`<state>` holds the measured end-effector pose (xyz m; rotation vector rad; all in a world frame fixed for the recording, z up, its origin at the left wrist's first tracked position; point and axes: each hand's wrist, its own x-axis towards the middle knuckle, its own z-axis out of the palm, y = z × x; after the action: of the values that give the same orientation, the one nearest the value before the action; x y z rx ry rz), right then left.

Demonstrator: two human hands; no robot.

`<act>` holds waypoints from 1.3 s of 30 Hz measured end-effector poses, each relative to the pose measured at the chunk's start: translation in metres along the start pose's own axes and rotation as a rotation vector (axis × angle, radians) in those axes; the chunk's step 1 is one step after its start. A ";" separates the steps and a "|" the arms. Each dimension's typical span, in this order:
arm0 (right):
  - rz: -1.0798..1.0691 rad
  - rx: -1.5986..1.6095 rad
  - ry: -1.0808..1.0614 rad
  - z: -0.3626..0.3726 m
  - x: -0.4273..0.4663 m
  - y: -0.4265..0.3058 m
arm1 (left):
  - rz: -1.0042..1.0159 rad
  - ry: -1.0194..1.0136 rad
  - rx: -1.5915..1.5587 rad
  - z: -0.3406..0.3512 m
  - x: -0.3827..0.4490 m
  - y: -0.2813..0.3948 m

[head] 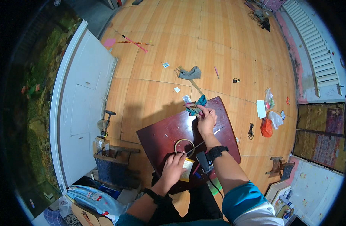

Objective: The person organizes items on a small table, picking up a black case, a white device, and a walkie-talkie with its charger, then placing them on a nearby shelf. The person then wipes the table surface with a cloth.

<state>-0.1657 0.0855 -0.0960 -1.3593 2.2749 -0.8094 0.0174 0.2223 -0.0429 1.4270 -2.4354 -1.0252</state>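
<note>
A crumpled teal cloth [201, 100] with pink and tan parts is pinched in my right hand [207, 121] over the far side of a dark red glossy table [158, 132]. My left hand [172, 166] lies low over the table's near part. Its fingertips are beside a roll of tape [175, 144] and meet the near end of a thin rod [197, 146]; whether they grip it cannot be told. Partly under that hand is a yellow and clear packet [187, 169]. A black device with a cable [202, 161] is beside my right forearm.
A white stick [217, 132] lies on the table's right side. On the wooden floor beyond are a grey cloth [190, 73], a pink pen [216, 72] and a card [186, 98]. Plastic bags [266, 127] lie right. A wooden stool [116, 152] and white cabinet [82, 107] are left.
</note>
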 end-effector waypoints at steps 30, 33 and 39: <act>-0.078 0.299 -0.419 0.091 -0.195 -0.140 | 0.402 0.168 -0.229 0.057 -0.041 -0.029; 0.136 0.768 -0.573 0.084 -0.182 -0.144 | 0.393 0.151 -0.256 0.061 -0.042 -0.033; 0.091 0.768 -0.145 0.019 -0.072 -0.073 | 0.154 0.028 -0.225 0.040 -0.046 -0.015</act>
<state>-0.0720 0.1161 -0.0626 -0.9050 1.6194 -1.3153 0.0356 0.2747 -0.0728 1.1559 -2.2831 -1.1901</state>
